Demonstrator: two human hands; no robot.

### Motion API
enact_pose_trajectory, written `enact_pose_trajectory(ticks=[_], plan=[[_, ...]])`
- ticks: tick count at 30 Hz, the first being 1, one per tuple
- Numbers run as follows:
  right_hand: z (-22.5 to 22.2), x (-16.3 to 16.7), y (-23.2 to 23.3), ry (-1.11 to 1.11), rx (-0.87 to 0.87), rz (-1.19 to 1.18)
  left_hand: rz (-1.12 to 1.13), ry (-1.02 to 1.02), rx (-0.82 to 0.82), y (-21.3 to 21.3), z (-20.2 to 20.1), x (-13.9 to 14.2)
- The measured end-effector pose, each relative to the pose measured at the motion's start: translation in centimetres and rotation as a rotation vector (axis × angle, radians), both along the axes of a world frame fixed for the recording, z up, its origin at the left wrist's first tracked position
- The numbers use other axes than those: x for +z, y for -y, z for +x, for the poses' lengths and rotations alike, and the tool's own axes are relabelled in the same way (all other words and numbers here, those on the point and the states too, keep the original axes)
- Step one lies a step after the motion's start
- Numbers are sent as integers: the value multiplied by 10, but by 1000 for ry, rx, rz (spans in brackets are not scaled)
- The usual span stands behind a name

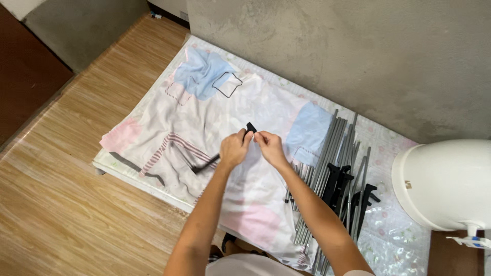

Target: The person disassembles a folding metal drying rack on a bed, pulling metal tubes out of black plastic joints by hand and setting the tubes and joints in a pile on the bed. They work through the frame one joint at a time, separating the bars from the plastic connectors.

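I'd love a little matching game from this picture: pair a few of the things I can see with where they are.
Things:
1. small black plastic connector
2. bundle of grey metal tubes
3. large white rounded plastic appliance
4. pastel patterned bedsheet

Places:
A. at the right edge, beside the grey wall
B. spread flat over the wooden floor
C. pinched between the left hand and right hand
D. lying on the sheet's right side, under the right forearm

Pairs: 1-C, 2-D, 3-A, 4-B

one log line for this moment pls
left hand: grips grey rod | right hand: pinches black connector | sheet beneath | rod pile right
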State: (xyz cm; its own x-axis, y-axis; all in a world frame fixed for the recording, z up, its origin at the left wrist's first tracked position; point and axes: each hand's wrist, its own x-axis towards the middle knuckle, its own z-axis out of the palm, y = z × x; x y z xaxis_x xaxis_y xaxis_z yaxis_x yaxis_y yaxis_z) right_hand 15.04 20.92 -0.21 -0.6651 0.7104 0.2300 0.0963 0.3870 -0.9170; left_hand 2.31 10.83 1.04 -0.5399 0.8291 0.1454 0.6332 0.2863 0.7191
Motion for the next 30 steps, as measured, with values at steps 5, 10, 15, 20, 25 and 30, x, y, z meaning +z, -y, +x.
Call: enact_pose_trajectory(ticks=[5,10,15,20,25,30], plan=[[9,-8,22,-211,119,-990,129,-175,-234,6,-35,11],[5,4,20,-135,123,-859,132,-199,-247,7,-39,13],[-4,17,12,211,-202,203,12,-209,10,-8,-11,14],[-17,16,17,274,-342,329,-10,-145,107,-17,-1,17],[-24,21,10,46,-86,-587,90,-259,-94,-5,-37,17],[5,24,28,-44,721,-1373,238,-63,92,3,-95,36]])
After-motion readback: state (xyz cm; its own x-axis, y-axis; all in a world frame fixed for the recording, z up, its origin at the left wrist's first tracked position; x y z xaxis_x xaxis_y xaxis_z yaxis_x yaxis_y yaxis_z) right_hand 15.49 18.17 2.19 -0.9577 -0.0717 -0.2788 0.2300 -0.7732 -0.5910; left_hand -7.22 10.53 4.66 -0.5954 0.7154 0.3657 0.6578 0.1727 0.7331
